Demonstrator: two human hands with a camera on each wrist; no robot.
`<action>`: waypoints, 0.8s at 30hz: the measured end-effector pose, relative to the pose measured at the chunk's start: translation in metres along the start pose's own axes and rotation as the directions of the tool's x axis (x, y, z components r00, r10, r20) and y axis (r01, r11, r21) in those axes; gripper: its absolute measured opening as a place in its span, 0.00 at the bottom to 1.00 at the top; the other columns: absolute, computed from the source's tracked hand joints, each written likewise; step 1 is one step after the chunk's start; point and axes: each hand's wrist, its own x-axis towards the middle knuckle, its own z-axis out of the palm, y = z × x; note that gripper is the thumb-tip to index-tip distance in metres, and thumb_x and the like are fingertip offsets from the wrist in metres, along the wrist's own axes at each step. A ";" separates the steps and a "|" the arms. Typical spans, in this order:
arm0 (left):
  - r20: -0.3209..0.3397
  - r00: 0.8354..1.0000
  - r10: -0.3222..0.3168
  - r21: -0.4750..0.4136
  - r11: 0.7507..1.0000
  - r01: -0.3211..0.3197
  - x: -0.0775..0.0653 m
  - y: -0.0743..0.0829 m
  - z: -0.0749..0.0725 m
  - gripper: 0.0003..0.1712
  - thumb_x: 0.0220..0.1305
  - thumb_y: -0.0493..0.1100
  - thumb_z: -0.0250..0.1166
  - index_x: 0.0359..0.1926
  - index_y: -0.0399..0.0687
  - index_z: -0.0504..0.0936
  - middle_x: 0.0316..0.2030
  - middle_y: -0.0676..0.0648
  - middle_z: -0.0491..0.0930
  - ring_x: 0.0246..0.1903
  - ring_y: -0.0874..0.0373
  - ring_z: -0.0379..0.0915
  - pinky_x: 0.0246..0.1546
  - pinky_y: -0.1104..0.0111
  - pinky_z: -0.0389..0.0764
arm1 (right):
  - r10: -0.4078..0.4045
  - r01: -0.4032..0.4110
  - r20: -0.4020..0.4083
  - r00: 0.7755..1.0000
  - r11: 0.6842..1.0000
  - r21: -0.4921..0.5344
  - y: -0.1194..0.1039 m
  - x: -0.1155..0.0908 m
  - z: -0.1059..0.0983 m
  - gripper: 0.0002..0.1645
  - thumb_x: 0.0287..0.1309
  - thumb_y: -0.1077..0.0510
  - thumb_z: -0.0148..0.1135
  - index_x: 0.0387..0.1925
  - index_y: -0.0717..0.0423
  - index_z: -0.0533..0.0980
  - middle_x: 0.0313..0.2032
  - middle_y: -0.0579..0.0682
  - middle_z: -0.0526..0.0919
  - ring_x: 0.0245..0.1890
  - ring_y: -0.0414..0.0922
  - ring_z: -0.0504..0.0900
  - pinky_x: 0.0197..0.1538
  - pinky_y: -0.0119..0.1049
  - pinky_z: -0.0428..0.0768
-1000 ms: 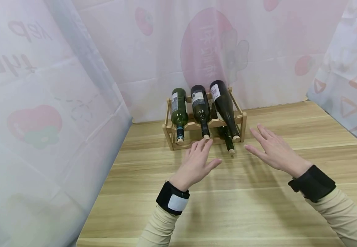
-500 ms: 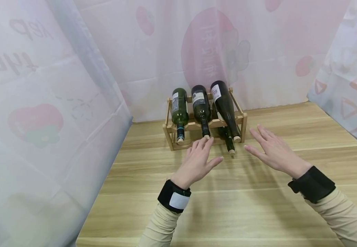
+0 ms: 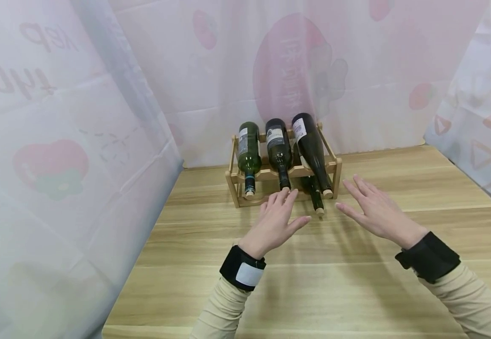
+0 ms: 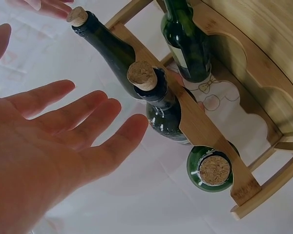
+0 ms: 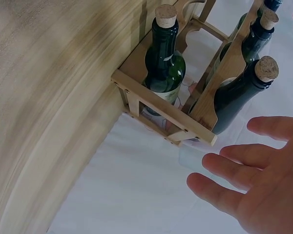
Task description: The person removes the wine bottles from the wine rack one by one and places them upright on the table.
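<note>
A two-tier wooden wine rack (image 3: 265, 175) holds corked wine bottles, necks toward me. Across its upper tier lie a green bottle (image 3: 249, 153) at left, a dark labelled bottle (image 3: 277, 149) in the middle and a darker bottle (image 3: 312, 150) at right. One more green bottle (image 3: 315, 197) pokes out of the lower tier at right, partly hidden. My left hand (image 3: 274, 227), fingers spread, hovers before the middle bottle's cork; the left wrist view (image 4: 63, 141) shows nothing held. Beside the rack's right end, my right hand (image 3: 379, 213) also has extended fingers and holds nothing.
The rack stands near the back edge of a wood-grain table (image 3: 330, 282). A pale printed curtain (image 3: 216, 84) hangs behind it, with further sheets at left (image 3: 59, 202) and right (image 3: 478, 127). Black straps (image 3: 429, 257) wrap both wrists.
My left hand has drifted slightly right, while the right hand stays nearly in place. The head view has shifted a little. All the bottles keep their places in the rack.
</note>
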 end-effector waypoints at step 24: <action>-0.001 0.999 0.040 0.022 0.999 -0.040 0.010 0.004 0.004 0.41 0.69 0.65 0.50 0.74 0.51 0.54 0.73 0.42 0.55 0.72 0.46 0.51 0.68 0.47 0.62 | -0.014 0.014 -0.008 1.000 1.000 -0.008 0.000 0.003 0.001 0.44 0.69 0.37 0.47 0.72 0.63 0.54 0.71 0.72 0.51 0.68 0.72 0.55 0.64 0.69 0.59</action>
